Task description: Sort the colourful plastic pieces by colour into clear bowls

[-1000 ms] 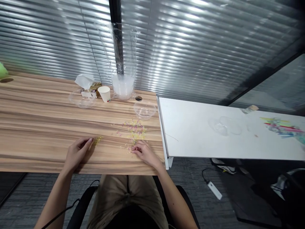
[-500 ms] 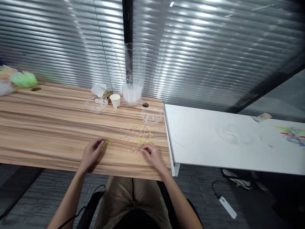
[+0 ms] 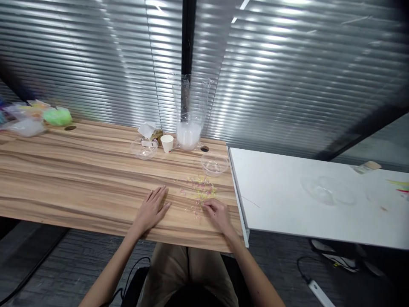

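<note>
My left hand (image 3: pixel 151 212) lies palm down on the wooden table with its fingers stretched out. Whatever is beneath that palm is hidden. A loose scatter of tiny pink, yellow and clear pieces (image 3: pixel 204 186) covers the tabletop to its right. At the near edge of this scatter, the thumb and fingers of my right hand (image 3: pixel 217 215) are pinched together. Anything between those fingertips is too small to make out. Just beyond the pieces stands a clear plastic bowl (image 3: pixel 214 165).
At the back of the wooden table (image 3: pixel 79 179) are a paper cup (image 3: pixel 167 144), a tissue pack (image 3: pixel 148 135), another clear bowl (image 3: pixel 144 150) and a bag of stacked bowls (image 3: pixel 189 134). Coloured bags (image 3: pixel 57 116) lie far left. A white table (image 3: pixel 275 187) adjoins on the right.
My left hand has gone from curled fingers beside a few yellow pieces to lying flat, and those pieces no longer show. My right hand stays pinched by the scatter. The view has shifted.
</note>
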`<state>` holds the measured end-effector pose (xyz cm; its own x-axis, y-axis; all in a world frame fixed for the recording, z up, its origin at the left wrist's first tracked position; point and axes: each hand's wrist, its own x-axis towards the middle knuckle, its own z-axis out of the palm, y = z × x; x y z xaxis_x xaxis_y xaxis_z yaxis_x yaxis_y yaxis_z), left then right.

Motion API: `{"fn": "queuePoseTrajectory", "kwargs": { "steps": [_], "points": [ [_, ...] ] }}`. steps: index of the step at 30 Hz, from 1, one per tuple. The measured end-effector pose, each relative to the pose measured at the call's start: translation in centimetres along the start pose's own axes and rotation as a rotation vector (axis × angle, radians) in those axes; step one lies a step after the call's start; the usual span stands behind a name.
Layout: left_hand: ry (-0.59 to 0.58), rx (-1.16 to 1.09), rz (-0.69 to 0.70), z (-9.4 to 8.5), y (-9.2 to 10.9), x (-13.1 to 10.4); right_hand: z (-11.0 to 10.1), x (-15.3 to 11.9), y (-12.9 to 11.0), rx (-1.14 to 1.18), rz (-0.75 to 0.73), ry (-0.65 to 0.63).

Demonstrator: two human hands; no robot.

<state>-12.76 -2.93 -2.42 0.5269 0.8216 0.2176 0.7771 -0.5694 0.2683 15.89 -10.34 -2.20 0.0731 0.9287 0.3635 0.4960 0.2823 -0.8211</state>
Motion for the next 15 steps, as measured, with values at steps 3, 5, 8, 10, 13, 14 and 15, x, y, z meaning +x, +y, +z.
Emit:
{"fn": "queuePoseTrajectory", "kwargs": {
  "steps": [3,5,8,10,13,14,15],
  "points": [
    [0.015,-0.009,0.002,0.0,0.1,0.0,0.1,0.1,0.4,0.058,0.030,0.008],
    [0.029,-0.033,0.008,0.0,0.0,0.1,0.3,0.4,0.2,0.102,0.051,-0.004],
    [0.052,-0.105,0.004,-0.1,-0.3,0.2,1.1,1.2,-1.1,0.147,-0.002,-0.079],
    [0.072,-0.175,-0.011,-0.1,-0.5,0.1,1.8,1.8,-2.5,0.171,-0.059,-0.146],
    [0.092,-0.279,-0.038,-0.1,-0.8,-0.1,3.1,2.7,-4.5,0.175,-0.103,-0.199],
    [0.094,-0.316,-0.051,-0.1,-0.8,-0.2,3.5,2.9,-5.0,0.169,-0.104,-0.215],
    [0.095,-0.357,-0.069,-0.1,-0.8,-0.3,3.8,3.2,-5.4,0.164,-0.099,-0.230]
  ]
}}
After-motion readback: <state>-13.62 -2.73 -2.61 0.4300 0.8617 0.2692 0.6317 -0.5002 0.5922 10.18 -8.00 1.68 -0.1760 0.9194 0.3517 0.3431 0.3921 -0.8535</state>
